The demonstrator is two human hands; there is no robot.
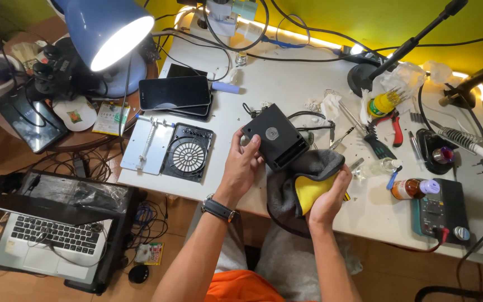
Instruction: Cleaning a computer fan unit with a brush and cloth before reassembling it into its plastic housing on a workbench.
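My left hand (242,164) grips a small black square box (275,137) with a round disc on its face, held tilted over the front edge of the white table (286,84). A black cable runs from the box toward the back. My right hand (329,196) holds a grey and yellow cloth (303,182) bunched against the lower right side of the box. I wear a dark watch (218,208) on my left wrist.
Left of my hands lie a black fan grille panel (188,152), a metal plate (147,145) and stacked phones (175,93). A blue lamp (104,28) shines at the back left. Pliers (395,126), bottles, a brush and a multimeter (440,211) crowd the right. A laptop (51,235) sits lower left.
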